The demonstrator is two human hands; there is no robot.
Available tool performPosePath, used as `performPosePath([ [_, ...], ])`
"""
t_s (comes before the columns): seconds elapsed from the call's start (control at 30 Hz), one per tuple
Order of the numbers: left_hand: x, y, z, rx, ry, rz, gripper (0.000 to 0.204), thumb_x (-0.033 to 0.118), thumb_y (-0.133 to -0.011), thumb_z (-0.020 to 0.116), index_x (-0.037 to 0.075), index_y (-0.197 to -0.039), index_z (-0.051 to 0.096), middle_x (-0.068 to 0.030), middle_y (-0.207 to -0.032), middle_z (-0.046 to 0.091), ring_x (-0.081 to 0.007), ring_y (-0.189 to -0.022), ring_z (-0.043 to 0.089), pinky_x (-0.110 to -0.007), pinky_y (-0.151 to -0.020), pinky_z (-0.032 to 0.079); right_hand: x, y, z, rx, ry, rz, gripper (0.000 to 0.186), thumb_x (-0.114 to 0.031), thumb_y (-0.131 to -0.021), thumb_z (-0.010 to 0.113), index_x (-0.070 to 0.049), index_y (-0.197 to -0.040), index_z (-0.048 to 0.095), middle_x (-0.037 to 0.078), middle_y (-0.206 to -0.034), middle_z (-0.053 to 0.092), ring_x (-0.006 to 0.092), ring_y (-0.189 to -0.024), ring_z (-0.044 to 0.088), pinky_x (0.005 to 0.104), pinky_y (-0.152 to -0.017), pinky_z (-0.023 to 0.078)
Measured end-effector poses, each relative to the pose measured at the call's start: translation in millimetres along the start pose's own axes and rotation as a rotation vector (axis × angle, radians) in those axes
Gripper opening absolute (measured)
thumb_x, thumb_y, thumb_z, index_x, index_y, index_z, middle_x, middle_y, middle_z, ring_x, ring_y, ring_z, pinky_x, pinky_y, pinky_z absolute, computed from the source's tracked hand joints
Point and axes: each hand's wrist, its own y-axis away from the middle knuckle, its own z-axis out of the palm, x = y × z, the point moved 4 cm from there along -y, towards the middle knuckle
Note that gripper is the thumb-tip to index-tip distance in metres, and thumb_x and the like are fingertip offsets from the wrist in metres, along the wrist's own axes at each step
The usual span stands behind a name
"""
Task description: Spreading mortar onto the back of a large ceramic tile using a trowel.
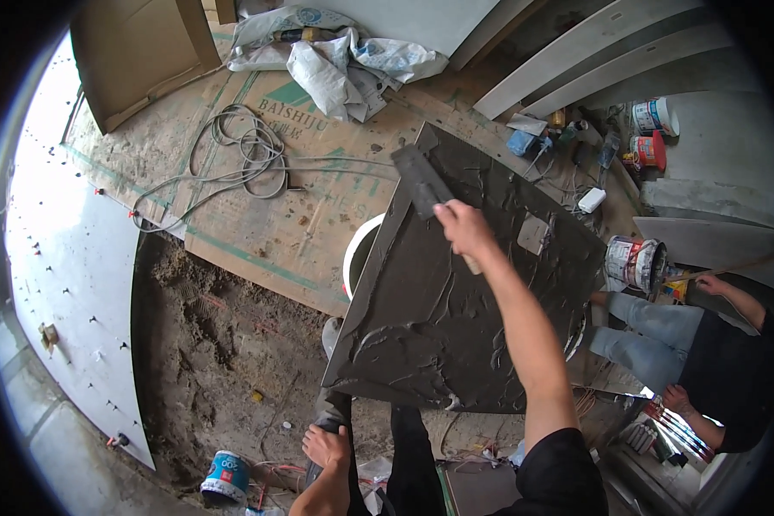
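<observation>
My right hand grips the handle of a flat trowel, whose blade rests near the top left corner of a large tile panel coated with ridged, wet dark mortar. A small pale square patch shows on the coating. Under the panel's left side is a white bucket. My left hand is below the panel's lower left corner, fingers curled on something dark that I cannot make out.
Cardboard sheets carry a coiled cable. A white tiled surface borders dirt at left. Buckets and leaning boards stand right. A co-worker is at lower right. A blue bucket sits lower left.
</observation>
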Motion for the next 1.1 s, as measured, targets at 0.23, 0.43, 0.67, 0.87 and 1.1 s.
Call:
performPosePath([
  [0.23,-5.6,4.3,13.4,0.025,0.003,0.025,0.063,0.054,-0.073,0.082,0.009,-0.110,0.059,-0.0110,-0.110,0.065,-0.0293,-0.110,0.062,-0.041,-0.097,0.046,-14.1,44.7,111.4,-0.226,-0.042,-0.276,0.042,-0.042,-0.100,0.060,-0.001,-0.096,0.066,0.024,-0.079,0.068,0.0440,-0.081,0.069,0.0502,-0.068,0.052],
  [0.43,-3.5,11.7,16.7,0.062,-0.070,0.013,0.060,0.055,-0.075,0.080,0.010,-0.108,0.058,-0.0094,-0.107,0.064,-0.0292,-0.107,0.062,-0.041,-0.093,0.048,47.1,70.5,-3.3,-0.016,-0.450,-0.020,0.036,-0.039,-0.106,0.055,-0.005,-0.099,0.059,0.000,-0.064,0.053,0.0074,-0.046,0.048,0.0256,-0.040,0.040],
  [0.67,-0.3,8.9,26.4,0.097,-0.150,0.059,0.068,0.059,-0.075,0.078,0.008,-0.116,0.058,-0.0098,-0.107,0.065,-0.0289,-0.107,0.063,-0.041,-0.092,0.049,92.6,93.2,5.6,0.184,-0.814,0.106,0.040,-0.044,-0.107,0.051,-0.005,-0.100,0.056,0.002,-0.066,0.054,0.0093,-0.044,0.050,0.0265,-0.038,0.041],
  [0.87,-0.3,10.6,22.0,0.130,-0.168,0.081,0.067,0.061,-0.075,0.077,0.009,-0.112,0.059,-0.0098,-0.107,0.065,-0.0285,-0.108,0.063,-0.041,-0.093,0.048,126.6,124.4,7.8,0.287,-0.870,0.120,0.042,-0.044,-0.106,0.052,-0.003,-0.098,0.058,0.001,-0.061,0.053,0.0095,-0.043,0.050,0.0271,-0.036,0.040],
  [1.1,2.3,13.1,23.8,0.160,-0.206,0.073,0.067,0.060,-0.076,0.077,0.008,-0.114,0.060,-0.0113,-0.110,0.064,-0.0296,-0.112,0.061,-0.041,-0.096,0.048,118.1,95.6,-7.9,0.333,-0.834,0.064,0.034,-0.038,-0.106,0.054,-0.005,-0.095,0.055,0.001,-0.067,0.056,0.0106,-0.045,0.053,0.0277,-0.039,0.042],
])
